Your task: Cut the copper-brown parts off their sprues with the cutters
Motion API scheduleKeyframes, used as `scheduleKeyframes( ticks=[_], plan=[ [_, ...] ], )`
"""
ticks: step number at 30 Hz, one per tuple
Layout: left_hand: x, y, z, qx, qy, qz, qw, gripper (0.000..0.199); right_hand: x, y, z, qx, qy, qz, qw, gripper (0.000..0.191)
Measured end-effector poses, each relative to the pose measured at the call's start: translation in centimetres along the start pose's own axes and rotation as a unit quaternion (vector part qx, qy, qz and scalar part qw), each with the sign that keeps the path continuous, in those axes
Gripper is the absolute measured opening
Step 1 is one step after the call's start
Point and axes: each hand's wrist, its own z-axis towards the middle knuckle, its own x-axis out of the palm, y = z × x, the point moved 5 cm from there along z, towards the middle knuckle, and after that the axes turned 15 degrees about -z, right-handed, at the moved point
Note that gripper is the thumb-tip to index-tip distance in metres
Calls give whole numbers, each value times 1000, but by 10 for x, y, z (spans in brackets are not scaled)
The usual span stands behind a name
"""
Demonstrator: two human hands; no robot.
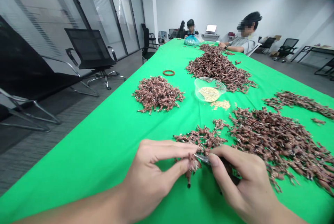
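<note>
Pinched between the thumb and fingers of my left hand (156, 175) is a small brown toy animal figure (191, 171), its dark-tipped leg pointing down. My right hand (242, 178) is closed around small pliers (203, 159); the metal tip meets the figure, and the dark handles are mostly covered by my palm. Just beyond my fingers lies a loose cluster of similar brown figures (206, 137). To the right spreads a large heap of them (271, 140). Exactly what the tip grips is too small to make out.
A green-covered table (104, 154) holds another pile of figures (158, 93), a far heap (219, 67), a brown ring (168, 72) and a clear bowl (197, 95) with pale grains, some spilled. Two people (247, 39) sit farther along. Office chairs (90, 48) stand at left.
</note>
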Motion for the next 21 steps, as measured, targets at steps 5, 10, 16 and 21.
scheduleKeyframes(
  ticks=[5,10,16,21],
  plan=[
    [3,-16,-5,196,5,124,973,35,6,-1,-2,25,23,13,999,21],
    [-1,-2,2,-27,-13,9,1000,15,-2,-4,1,-26,-39,-35,998,8],
    [7,14,4,-244,41,-251,936,14,-15,-3,-1,-130,-121,-166,970,16],
    [13,13,3,-280,69,-305,908,14,-20,2,-5,-175,-135,-240,945,27]
  ],
)
